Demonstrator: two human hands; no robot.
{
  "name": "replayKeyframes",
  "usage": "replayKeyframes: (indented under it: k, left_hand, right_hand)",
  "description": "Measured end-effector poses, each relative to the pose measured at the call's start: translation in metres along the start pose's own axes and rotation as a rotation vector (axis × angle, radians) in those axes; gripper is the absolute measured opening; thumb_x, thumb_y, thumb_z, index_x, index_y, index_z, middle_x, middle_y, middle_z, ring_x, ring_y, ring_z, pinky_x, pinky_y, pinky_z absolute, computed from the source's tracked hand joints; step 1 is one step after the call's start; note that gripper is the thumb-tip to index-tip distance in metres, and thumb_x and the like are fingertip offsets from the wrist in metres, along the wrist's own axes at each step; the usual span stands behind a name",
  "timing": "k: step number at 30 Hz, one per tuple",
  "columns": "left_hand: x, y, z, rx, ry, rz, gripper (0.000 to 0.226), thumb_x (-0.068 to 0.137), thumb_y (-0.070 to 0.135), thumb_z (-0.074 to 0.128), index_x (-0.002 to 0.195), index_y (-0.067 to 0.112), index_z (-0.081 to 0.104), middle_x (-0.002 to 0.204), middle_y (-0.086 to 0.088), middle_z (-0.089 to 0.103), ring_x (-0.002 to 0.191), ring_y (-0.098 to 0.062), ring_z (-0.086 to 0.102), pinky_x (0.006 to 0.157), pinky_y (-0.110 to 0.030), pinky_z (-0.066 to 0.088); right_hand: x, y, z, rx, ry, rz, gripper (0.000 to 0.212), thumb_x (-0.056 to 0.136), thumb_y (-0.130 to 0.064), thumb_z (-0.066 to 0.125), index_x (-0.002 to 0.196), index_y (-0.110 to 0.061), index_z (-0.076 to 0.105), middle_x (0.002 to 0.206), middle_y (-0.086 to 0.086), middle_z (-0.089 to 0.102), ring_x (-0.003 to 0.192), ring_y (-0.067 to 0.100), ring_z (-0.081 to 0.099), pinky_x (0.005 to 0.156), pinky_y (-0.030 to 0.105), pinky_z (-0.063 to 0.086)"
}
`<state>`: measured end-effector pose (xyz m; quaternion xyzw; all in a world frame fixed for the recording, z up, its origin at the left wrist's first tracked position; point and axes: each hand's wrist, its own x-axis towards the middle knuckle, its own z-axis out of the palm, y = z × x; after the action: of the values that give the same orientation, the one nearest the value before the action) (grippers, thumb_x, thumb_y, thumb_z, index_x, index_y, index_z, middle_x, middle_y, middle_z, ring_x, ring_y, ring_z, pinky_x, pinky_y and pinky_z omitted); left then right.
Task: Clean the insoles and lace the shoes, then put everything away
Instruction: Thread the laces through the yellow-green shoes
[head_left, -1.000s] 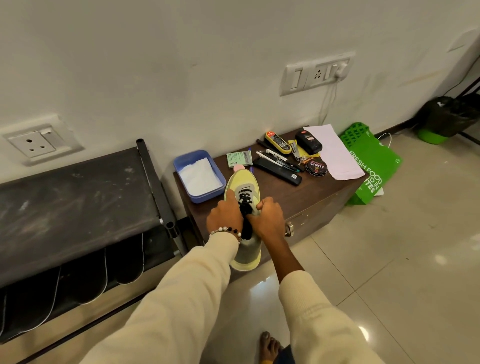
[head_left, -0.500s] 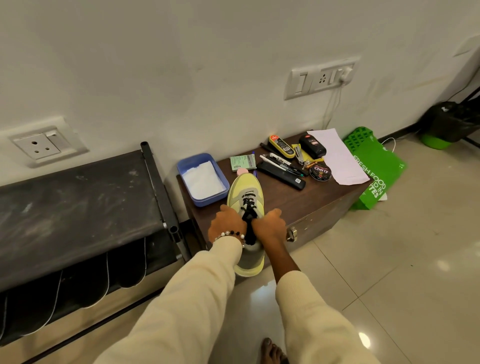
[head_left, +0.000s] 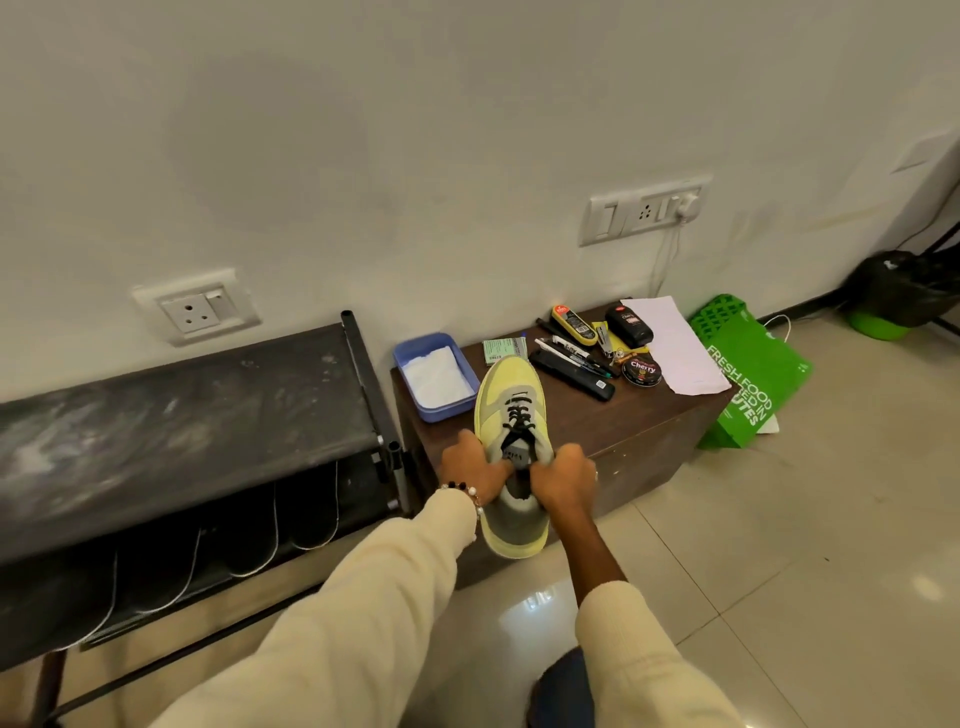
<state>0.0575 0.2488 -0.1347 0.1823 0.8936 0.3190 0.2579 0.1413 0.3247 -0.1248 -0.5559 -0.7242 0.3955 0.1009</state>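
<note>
Shoe: a yellow-and-grey shoe (head_left: 511, 415) lies on the brown cabinet (head_left: 644, 421), toe toward the wall, heel hanging over the near edge.
Laces: black laces (head_left: 519, 418) cross the upper eyelets.
Left hand: the left hand (head_left: 475, 465), with a bead bracelet at the wrist, grips the shoe's left side by the opening, fingers curled.
Right hand: the right hand (head_left: 563, 478) grips the right side of the opening, fingers curled; what it pinches is hidden.
Left of shoe: a blue tray (head_left: 402, 358) holding a white cloth (head_left: 439, 376).
Far right of shoe: a black remote (head_left: 571, 374), pens (head_left: 569, 348), a polish tin (head_left: 643, 371), a sheet of paper (head_left: 675, 348).
Beyond cabinet: a green bag (head_left: 753, 384) on the floor.
Left side: a dark shoe rack (head_left: 171, 410) against the wall.
</note>
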Motion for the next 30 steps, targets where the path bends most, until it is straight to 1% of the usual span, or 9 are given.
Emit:
replayKeyframes:
  k: [5,8,12,15,18,21,23,27,30]
  left_hand:
    - [-0.054,0.006,-0.033,-0.090,0.086,0.070,0.053,0.077,0.046,0.073,0.112,0.011,0.053,0.112,-0.010,0.061,0.099,-0.028,0.059,0.086,-0.040,0.053]
    - [-0.089,0.000,-0.055,-0.119,0.161,0.086,0.052,0.076,0.045,0.073,0.111,0.011,0.055,0.109,-0.009,0.061,0.097,-0.027,0.059,0.082,-0.035,0.051]
    - [-0.132,-0.021,-0.084,-0.189,0.264,0.061,0.054,0.070,0.047,0.076,0.110,0.015,0.058,0.107,-0.008,0.063,0.095,-0.026,0.061,0.084,-0.040,0.054]
    - [-0.165,-0.044,-0.110,-0.210,0.343,0.037,0.054,0.070,0.044,0.076,0.112,0.014,0.060,0.106,-0.007,0.064,0.094,-0.025,0.062,0.082,-0.038,0.054]
    - [-0.194,-0.068,-0.138,-0.213,0.438,0.011,0.051,0.072,0.042,0.076,0.110,0.012,0.060,0.104,-0.008,0.064,0.091,-0.024,0.062,0.074,-0.033,0.050]
    - [-0.225,-0.093,-0.166,-0.241,0.539,-0.021,0.050,0.071,0.042,0.077,0.107,0.012,0.060,0.103,-0.008,0.065,0.089,-0.024,0.062,0.074,-0.032,0.051]
    - [-0.243,-0.110,-0.184,-0.254,0.608,-0.053,0.048,0.070,0.040,0.077,0.105,0.012,0.060,0.101,-0.008,0.065,0.088,-0.023,0.062,0.073,-0.032,0.051]
    - [-0.275,-0.140,-0.211,-0.305,0.730,-0.134,0.046,0.071,0.037,0.077,0.104,0.010,0.061,0.101,-0.009,0.065,0.085,-0.022,0.060,0.068,-0.029,0.045]
    - [-0.294,-0.164,-0.224,-0.318,0.825,-0.211,0.042,0.072,0.036,0.076,0.101,0.009,0.061,0.098,-0.009,0.063,0.082,-0.022,0.056,0.066,-0.029,0.040]
  right_hand:
    - [-0.052,-0.018,-0.033,0.018,0.042,-0.048,0.024,0.084,-0.022,0.062,0.102,-0.007,0.057,0.110,0.015,0.059,0.101,0.034,0.059,0.072,0.034,0.046]
    - [-0.090,-0.025,-0.041,0.053,0.057,-0.089,0.025,0.082,-0.024,0.062,0.100,-0.007,0.060,0.109,0.015,0.060,0.099,0.035,0.059,0.071,0.034,0.047]
    - [-0.142,-0.029,-0.040,0.112,0.027,-0.157,0.023,0.079,-0.023,0.062,0.097,-0.008,0.064,0.104,0.013,0.062,0.094,0.035,0.060,0.069,0.033,0.047]
    - [-0.182,-0.036,-0.033,0.131,-0.032,-0.233,0.020,0.078,-0.022,0.062,0.091,-0.007,0.065,0.099,0.013,0.064,0.089,0.032,0.061,0.063,0.031,0.045]
    - [-0.215,-0.048,-0.021,0.127,-0.087,-0.319,0.022,0.080,-0.023,0.062,0.095,-0.007,0.065,0.101,0.013,0.063,0.094,0.033,0.060,0.066,0.031,0.045]
    - [-0.248,-0.062,-0.005,0.123,-0.143,-0.420,0.024,0.080,-0.026,0.063,0.096,-0.008,0.067,0.102,0.014,0.064,0.096,0.034,0.060,0.068,0.032,0.046]
    - [-0.269,-0.072,0.006,0.129,-0.191,-0.484,0.023,0.078,-0.028,0.063,0.090,-0.009,0.069,0.097,0.013,0.067,0.092,0.033,0.062,0.066,0.032,0.048]
    - [-0.305,-0.090,0.031,0.110,-0.305,-0.586,0.022,0.073,-0.030,0.063,0.082,-0.010,0.066,0.088,0.011,0.067,0.080,0.031,0.062,0.057,0.028,0.042]
    - [-0.327,-0.101,0.054,0.078,-0.392,-0.657,0.021,0.070,-0.031,0.065,0.076,-0.011,0.065,0.083,0.010,0.066,0.075,0.029,0.063,0.054,0.029,0.044]
